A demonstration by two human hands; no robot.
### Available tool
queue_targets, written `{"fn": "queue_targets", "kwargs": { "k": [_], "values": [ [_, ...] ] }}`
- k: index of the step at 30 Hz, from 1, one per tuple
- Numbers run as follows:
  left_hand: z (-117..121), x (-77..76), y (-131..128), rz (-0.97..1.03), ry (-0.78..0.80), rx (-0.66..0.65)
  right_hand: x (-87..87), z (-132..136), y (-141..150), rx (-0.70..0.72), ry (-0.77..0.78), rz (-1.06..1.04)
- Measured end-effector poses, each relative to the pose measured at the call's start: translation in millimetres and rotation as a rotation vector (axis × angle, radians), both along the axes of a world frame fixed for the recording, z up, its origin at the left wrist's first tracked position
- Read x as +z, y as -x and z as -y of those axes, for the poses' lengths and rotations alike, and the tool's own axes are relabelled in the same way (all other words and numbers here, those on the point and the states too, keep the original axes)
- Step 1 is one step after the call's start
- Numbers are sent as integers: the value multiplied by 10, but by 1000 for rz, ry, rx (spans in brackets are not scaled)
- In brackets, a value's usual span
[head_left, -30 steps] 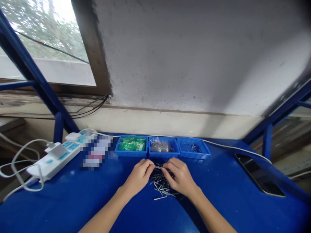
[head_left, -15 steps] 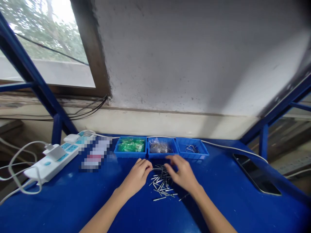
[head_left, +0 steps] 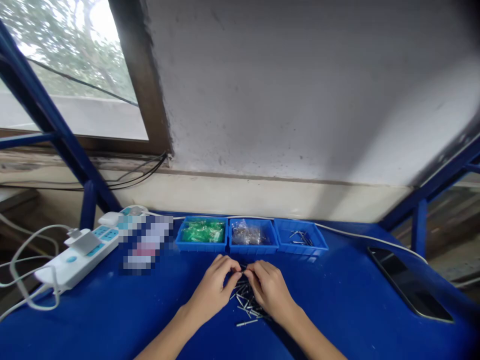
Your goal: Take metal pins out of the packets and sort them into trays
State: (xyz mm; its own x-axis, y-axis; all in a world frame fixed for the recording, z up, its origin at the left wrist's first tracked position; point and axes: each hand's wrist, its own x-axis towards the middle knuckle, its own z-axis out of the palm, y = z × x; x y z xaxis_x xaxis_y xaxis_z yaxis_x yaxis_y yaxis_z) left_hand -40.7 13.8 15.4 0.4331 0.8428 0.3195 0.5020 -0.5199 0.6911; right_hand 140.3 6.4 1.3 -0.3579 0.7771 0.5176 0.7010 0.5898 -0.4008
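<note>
Over a pile of thin silver blind rivets [head_left: 244,302], my left hand [head_left: 216,281] and my right hand [head_left: 270,286] meet at the fingertips. Both pinch a small rivet [head_left: 243,272], mostly covered by the fingers. Part of the pile is hidden under my right hand. One loose rivet [head_left: 246,323] lies at its near edge. Behind the hands stand three blue bins: the left bin [head_left: 200,247] has green plastic packets, the middle bin [head_left: 253,248] has clear packets, and the right bin [head_left: 302,249] contains several rivets.
A white power strip [head_left: 80,252] with plugs and cables lies at the left, beside a pixelated item [head_left: 146,245]. On the right a dark phone [head_left: 410,284] rests on the blue table [head_left: 150,310]. A white cable [head_left: 360,236] runs along the back edge.
My right hand has moved left and down from above the pile to meet my left hand, its fingers closing at the rivet. The view has shifted slightly.
</note>
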Motion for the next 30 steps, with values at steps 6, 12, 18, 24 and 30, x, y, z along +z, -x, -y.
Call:
{"fn": "queue_targets", "kwargs": {
  "k": [6, 12, 18, 24, 30],
  "values": [
    [-36, -29, 1, 12, 33, 17, 87, 73, 25, 11, 11, 14],
    [-58, -39, 4, -56, 46, 24, 213, 1, -170, -41, -169, 21],
    [-164, -75, -75, -350, -95, 50, 225, -247, -802, -694, -252, -76],
    [-145, -134, -65, -372, -123, 63, 163, -143, -499, -399, -78, -23],
    [-59, -58, 9, -83, -11, 3, 143, 35, -7, -47, 77, 69]
  ]
}}
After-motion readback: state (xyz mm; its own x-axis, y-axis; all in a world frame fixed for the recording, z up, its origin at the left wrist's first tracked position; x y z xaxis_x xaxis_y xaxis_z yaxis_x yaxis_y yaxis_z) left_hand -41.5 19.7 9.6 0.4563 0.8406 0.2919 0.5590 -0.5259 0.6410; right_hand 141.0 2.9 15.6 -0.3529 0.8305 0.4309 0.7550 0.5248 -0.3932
